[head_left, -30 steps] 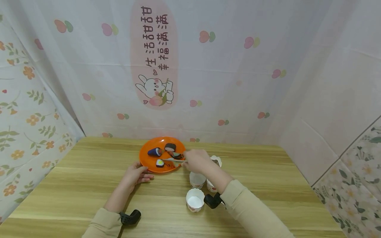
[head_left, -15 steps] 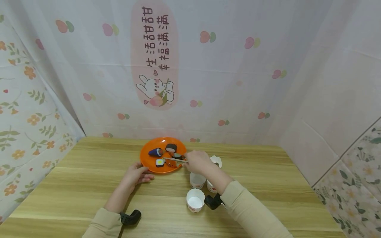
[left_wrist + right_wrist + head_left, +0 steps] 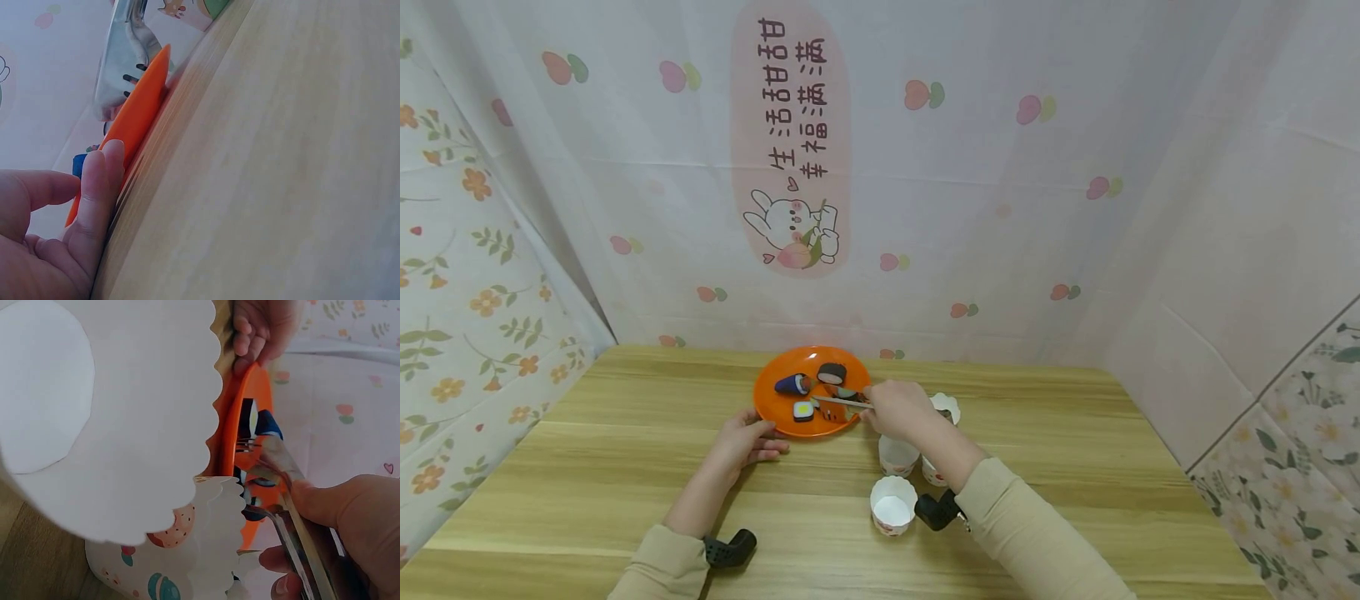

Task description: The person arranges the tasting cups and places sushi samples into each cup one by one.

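Observation:
An orange plate (image 3: 767, 400) lies at the back of the table. My left hand (image 3: 741, 446) pinches its near-left rim; the left wrist view shows the thumb and fingers at the plate's edge (image 3: 134, 115). My right hand (image 3: 898, 408) grips metal tongs (image 3: 846, 403), which reach over the plate from the right. The right wrist view shows their flat blade (image 3: 278, 456) above the toy sushi. A blue cone (image 3: 791, 383), a dark roll (image 3: 831, 373) and a square piece with a yellow centre (image 3: 802, 411) lie on the plate. Whether the tongs touch a piece, I cannot tell.
Several white scalloped paper cups stand right of and in front of the plate: one (image 3: 892, 505) nearest me, one (image 3: 898, 456) behind it, others partly hidden by my right arm. A patterned curtain (image 3: 1000, 208) hangs behind the wooden table (image 3: 1037, 433).
The tongs' tips have moved slightly right, off the square piece, which has turned a little. The plate has shifted marginally right. Both hands keep their holds.

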The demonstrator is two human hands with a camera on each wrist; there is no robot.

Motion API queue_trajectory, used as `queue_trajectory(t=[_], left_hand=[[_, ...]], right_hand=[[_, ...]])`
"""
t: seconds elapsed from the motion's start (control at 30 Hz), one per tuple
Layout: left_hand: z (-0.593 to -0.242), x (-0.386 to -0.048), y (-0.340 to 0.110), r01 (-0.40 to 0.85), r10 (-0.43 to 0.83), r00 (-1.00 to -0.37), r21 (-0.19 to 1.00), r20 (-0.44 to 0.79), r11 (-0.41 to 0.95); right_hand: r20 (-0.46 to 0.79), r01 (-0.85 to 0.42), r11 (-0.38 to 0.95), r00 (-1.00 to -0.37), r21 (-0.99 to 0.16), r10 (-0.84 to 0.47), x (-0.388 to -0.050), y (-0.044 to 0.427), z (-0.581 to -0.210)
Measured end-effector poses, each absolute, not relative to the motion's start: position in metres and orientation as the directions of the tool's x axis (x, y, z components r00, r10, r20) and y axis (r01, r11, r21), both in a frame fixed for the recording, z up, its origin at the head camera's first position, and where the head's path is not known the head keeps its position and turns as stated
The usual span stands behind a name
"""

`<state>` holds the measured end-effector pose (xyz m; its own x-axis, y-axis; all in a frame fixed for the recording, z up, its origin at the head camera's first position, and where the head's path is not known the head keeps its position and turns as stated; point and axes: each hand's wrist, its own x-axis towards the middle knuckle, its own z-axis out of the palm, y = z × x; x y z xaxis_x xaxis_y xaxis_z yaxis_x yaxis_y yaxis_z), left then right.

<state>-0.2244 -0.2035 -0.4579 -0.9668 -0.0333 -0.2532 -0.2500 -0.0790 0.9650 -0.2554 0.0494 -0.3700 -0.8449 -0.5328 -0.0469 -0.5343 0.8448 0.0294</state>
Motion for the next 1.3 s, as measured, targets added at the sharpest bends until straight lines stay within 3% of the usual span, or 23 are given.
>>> queue_trajectory(t=[1.3], left_hand=[[-0.458,-0.224,-0.203,-0.235,-0.023,-0.971,0.97,-0.237,-0.067]], right_hand=[[0.084,-0.597,0.801,-0.801,-0.033,-0.593,-0.242,0.072,-0.367]])
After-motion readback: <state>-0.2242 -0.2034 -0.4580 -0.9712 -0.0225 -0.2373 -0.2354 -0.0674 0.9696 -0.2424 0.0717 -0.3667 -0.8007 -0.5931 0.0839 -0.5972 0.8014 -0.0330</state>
